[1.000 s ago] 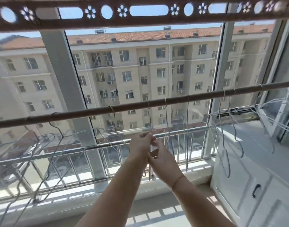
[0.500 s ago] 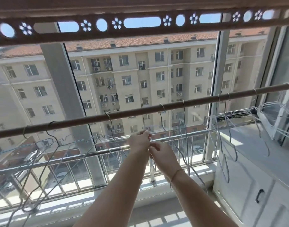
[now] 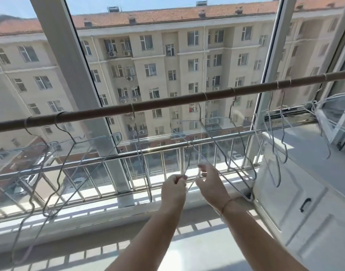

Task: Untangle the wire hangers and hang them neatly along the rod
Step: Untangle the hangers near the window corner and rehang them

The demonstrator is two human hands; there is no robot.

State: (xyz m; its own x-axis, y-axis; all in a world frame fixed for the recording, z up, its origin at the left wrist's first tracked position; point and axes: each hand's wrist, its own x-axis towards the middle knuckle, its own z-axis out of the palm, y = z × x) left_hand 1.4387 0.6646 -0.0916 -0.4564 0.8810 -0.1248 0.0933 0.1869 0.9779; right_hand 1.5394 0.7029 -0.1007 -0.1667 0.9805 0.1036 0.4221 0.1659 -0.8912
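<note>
Left hand (image 3: 173,189): grip closed, pinching a thin wire of the tangled hangers (image 3: 190,143), low in front of the railing (image 3: 109,159). Right hand (image 3: 211,187), just beside it: fingers curled on the same tangle. Hooks sit over the rod (image 3: 167,102) above. More hangers hang left (image 3: 74,141) and right (image 3: 273,149).

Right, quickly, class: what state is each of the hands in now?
Left hand: closed, pinching a thin grey wire hanger.
Right hand: closed, pinching hanger wire too; same hanger cannot be told.
</note>
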